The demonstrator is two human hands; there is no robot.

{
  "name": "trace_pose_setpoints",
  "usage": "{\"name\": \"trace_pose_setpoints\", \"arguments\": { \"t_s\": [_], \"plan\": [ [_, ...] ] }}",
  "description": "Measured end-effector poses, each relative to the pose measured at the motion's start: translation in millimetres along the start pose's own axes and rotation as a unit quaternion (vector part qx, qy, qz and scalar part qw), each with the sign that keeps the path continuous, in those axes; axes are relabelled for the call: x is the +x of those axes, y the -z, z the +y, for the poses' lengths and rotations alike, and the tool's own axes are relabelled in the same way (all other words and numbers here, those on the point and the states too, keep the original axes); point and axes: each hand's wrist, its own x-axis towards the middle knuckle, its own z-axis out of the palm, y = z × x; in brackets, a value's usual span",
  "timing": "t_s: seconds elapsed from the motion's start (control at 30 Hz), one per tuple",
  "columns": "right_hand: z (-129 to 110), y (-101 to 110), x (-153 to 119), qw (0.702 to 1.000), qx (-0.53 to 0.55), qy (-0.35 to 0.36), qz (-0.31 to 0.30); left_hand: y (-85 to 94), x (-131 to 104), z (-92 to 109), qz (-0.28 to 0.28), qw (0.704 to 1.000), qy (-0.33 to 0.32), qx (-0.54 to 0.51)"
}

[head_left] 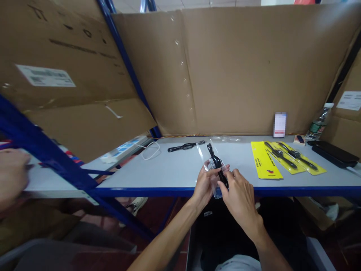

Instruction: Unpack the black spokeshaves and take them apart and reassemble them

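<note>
Just over the table's front edge, a black spokeshave (pixel 217 162) is held at a slant with a clear plastic bag (pixel 207 164) around or against it; which of the two I cannot tell. My left hand (pixel 203 185) grips the bag and the middle of the spokeshave from the left. Thumb and fingers of my right hand (pixel 238 192) close on its lower handle. Another black spokeshave (pixel 186 146) lies loose on the table, further back and to the left. To the right are yellow cards (pixel 263 161), and two spokeshaves in yellow packs (pixel 295 154) lie beside them.
On the grey table (pixel 158 175), a phone (pixel 279 125) leans against the cardboard wall (pixel 239 71). A water bottle (pixel 320 122) and a black case (pixel 334 153) stand at right. Left are a power strip (pixel 124 148), a white cable (pixel 150 150), a blue post (pixel 53 146) and another person's hand (pixel 12 177).
</note>
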Motion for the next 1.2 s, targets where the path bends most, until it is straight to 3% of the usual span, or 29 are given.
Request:
{"name": "trace_pose_setpoints", "arguments": {
  "t_s": [0.13, 0.4, 0.73, 1.0, 1.1, 1.2],
  "plan": [
    [-2, -6, 2, 1.0, -0.012, -0.013, -0.012, 4.0, 4, -3, -0.014, 1.0, -0.006, -0.014],
    [25, -3, 40, 0.992, 0.095, -0.026, 0.074, 1.5, 3, 0, -0.069, 0.997, -0.004, 0.034],
    [6, 4, 90, 0.998, 0.034, -0.015, 0.043, -0.2, -4, -2, -0.082, 0.991, -0.015, 0.108],
    [22, 12, 141, 0.999, 0.018, -0.02, 0.02, 3.0, -2, 1, -0.134, 0.985, 0.018, 0.111],
    [29, 7, 150, 0.998, 0.056, -0.021, 0.017, 7.7, 3, 1, -0.165, 0.981, 0.036, 0.092],
    [36, 4, 161, 0.991, 0.129, -0.02, -0.038, 12.4, 6, 1, -0.197, 0.976, 0.049, 0.085]
  ]
}}
